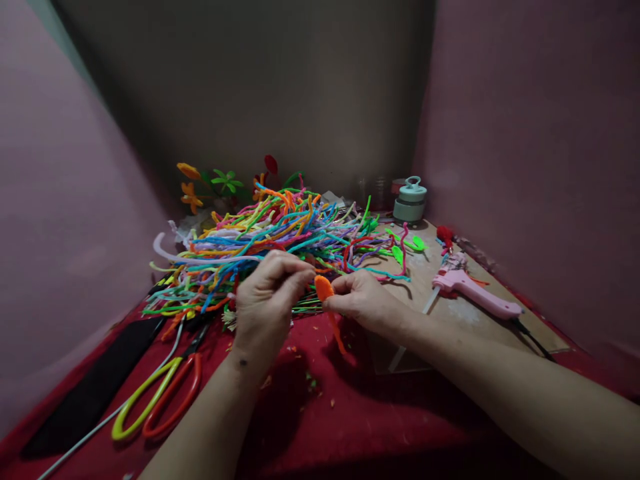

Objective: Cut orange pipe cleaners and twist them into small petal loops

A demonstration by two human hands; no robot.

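Note:
Between the fingers of my right hand [365, 303] is an orange pipe-cleaner petal [324, 287], an oval loop pinched at its right edge. Its loose orange tail hangs down over the red cloth. My left hand [270, 300] is closed in a pinch at the petal's upper left tip. Whatever sits between those fingertips is hidden. Right behind both hands lies a big tangled heap of coloured pipe cleaners [280, 230].
Scissors [173, 393] with yellow and red handles lie at left beside a black flat strip [95, 387] and a white cord. A pink glue gun [475, 290] rests on a brown board [450, 333] at right. Behind stand a mint jar [410, 203] and pipe-cleaner flowers [190, 190].

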